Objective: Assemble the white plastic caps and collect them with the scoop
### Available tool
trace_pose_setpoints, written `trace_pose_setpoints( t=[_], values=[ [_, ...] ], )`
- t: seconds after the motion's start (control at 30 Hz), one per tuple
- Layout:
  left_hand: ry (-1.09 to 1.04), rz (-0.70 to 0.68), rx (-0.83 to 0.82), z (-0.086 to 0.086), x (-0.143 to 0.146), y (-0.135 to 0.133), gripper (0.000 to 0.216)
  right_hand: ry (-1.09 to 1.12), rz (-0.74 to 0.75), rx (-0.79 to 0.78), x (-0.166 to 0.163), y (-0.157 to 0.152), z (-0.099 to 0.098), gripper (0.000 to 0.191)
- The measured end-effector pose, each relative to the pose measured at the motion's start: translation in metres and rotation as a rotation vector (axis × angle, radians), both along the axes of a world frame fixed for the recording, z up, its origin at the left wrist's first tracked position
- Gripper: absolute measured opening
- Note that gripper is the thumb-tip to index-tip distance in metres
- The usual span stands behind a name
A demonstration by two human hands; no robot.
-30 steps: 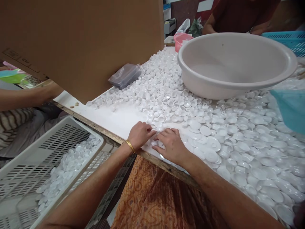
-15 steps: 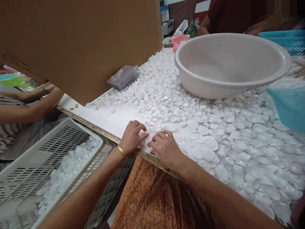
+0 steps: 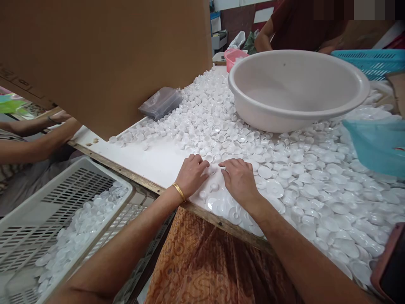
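My left hand [image 3: 192, 175], with a gold bracelet at the wrist, rests at the near edge of the pile of small white toy cups [image 3: 218, 128]. Its fingers are bent, thumb and index apart, with no piece visible between them. Facing it, my right hand [image 3: 238, 179] has its fingers stretched to the left and the thumb held apart. A few tiny white pieces [image 3: 214, 186] lie on the white tabletop [image 3: 152, 162] between the hands. Small white toy plates [image 3: 274, 188] spread beside and below my right hand.
A large whitish basin [image 3: 294, 116] stands on the pile. A cardboard box [image 3: 126, 63] overhangs the left side, near a plastic-wrapped packet [image 3: 161, 103]. Below the table edge, a white slatted basket [image 3: 63, 185] holds white pieces. Another person's arms [image 3: 41, 135] are at the left; a phone [image 3: 390, 261] lies right.
Both hands have moved right and slightly away from the table edge. The right hand's fingers have straightened, and plates and tiny pieces near the edge are now uncovered.
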State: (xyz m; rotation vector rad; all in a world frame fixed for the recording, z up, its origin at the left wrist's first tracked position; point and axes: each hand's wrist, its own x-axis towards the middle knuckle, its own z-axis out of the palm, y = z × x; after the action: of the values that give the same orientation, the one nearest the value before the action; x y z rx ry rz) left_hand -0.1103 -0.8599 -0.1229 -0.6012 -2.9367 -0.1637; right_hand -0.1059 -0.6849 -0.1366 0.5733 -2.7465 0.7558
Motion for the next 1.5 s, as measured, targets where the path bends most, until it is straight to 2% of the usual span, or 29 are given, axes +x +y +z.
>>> trace_pose_setpoints(
  t=[0.07,0.13,0.27,0.37,0.43,0.5,0.6,0.67,0.73,0.8,0.9,1.03,1.2,1.37,1.5],
  values=[
    [0.015,0.004,-0.053,-0.001,-0.003,0.006,0.018,-0.009,0.003,0.032,-0.003,0.002,-0.002,0.021],
    [0.003,0.023,-0.037,0.002,-0.003,0.007,0.016,-0.022,-0.004,0.065,-0.004,0.004,-0.003,0.021],
    [-0.185,0.088,0.016,0.017,0.006,0.001,0.019,-0.059,-0.053,0.107,-0.009,0.01,-0.001,0.021],
    [-0.349,0.085,-0.086,0.025,0.014,-0.004,0.021,-0.093,-0.107,0.143,-0.014,0.017,0.001,0.021],
    [-0.353,0.062,-0.176,0.027,0.017,-0.006,0.025,-0.118,-0.134,0.173,-0.016,0.019,0.003,0.022],
    [-0.284,0.064,-0.19,0.028,0.018,-0.006,0.025,-0.134,-0.134,0.194,-0.016,0.02,0.004,0.02],
    [-0.159,0.063,-0.081,0.026,0.013,0.003,0.024,-0.119,-0.085,0.206,-0.013,0.017,0.003,0.018],
    [-0.113,-0.013,-0.035,0.021,0.007,0.013,0.028,-0.1,-0.056,0.211,-0.01,0.014,0.001,0.019],
    [-0.097,-0.105,-0.049,0.015,0.0,0.024,0.026,-0.092,-0.046,0.22,-0.009,0.012,-0.001,0.019],
    [-0.093,-0.137,-0.096,0.008,-0.006,0.033,0.017,-0.089,-0.056,0.234,-0.009,0.011,-0.003,0.019],
    [-0.095,-0.072,-0.151,0.0,-0.012,0.04,0.009,-0.072,-0.069,0.265,-0.01,0.011,-0.004,0.018],
    [-0.055,0.027,-0.206,-0.003,-0.017,0.043,0.017,-0.051,-0.093,0.307,-0.01,0.011,-0.002,0.017],
    [-0.063,-0.016,-0.253,-0.002,-0.017,0.05,0.018,-0.048,-0.114,0.324,-0.009,0.012,0.0,0.016],
    [-0.091,-0.047,-0.157,-0.003,-0.007,0.046,0.018,-0.058,-0.113,0.325,-0.009,0.012,0.0,0.017],
    [-0.086,-0.014,-0.051,-0.007,-0.004,0.039,0.014,-0.071,-0.108,0.331,-0.009,0.012,0.0,0.018]
  ],
)
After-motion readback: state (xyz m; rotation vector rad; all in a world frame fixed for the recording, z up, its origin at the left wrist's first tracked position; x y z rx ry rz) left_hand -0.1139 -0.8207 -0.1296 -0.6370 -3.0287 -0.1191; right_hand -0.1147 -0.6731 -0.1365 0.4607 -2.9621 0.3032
